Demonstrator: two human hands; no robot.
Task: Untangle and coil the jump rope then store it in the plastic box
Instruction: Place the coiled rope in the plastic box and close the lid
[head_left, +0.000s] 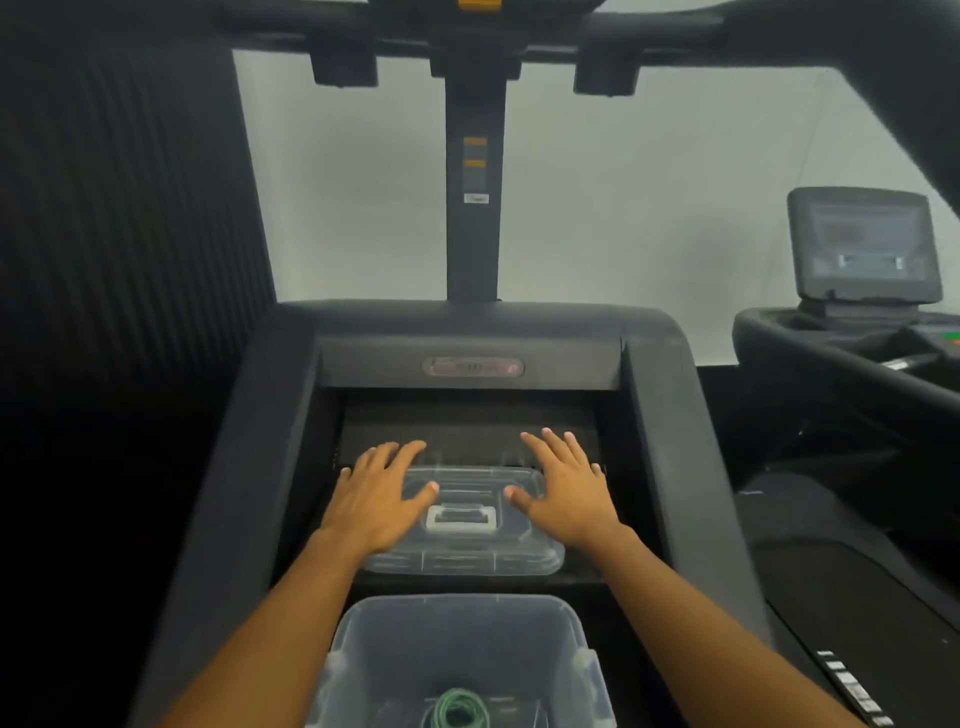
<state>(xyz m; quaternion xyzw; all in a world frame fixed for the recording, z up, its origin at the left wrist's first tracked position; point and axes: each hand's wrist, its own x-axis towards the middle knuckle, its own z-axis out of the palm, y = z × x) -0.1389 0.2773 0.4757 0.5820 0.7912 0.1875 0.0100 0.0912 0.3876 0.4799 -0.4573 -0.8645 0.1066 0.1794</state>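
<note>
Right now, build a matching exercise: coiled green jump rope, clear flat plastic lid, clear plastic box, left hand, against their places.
1 coiled green jump rope
2 clear flat plastic lid
3 clear plastic box
4 left hand

A on the treadmill, beyond the box
B at the lid's left side
C inside the box
D nearest the camera, uncovered

Pairs: 1-C; 2-A; 3-D; 4-B

Dk green jump rope (460, 712). Clear plastic box (363, 629) & clear lid (467, 564); lid handle (435, 521) whitish. Matte blk/dk grey treadmill frame (249, 441), blk belt (467, 415). Blk post (474, 249) w/ orange-yellow labels. Blk wall panel (130, 208) w/ fine ribbed lines. Pale grey back wall (363, 182). Blk/white blocked strip (852, 691) at right.
</note>
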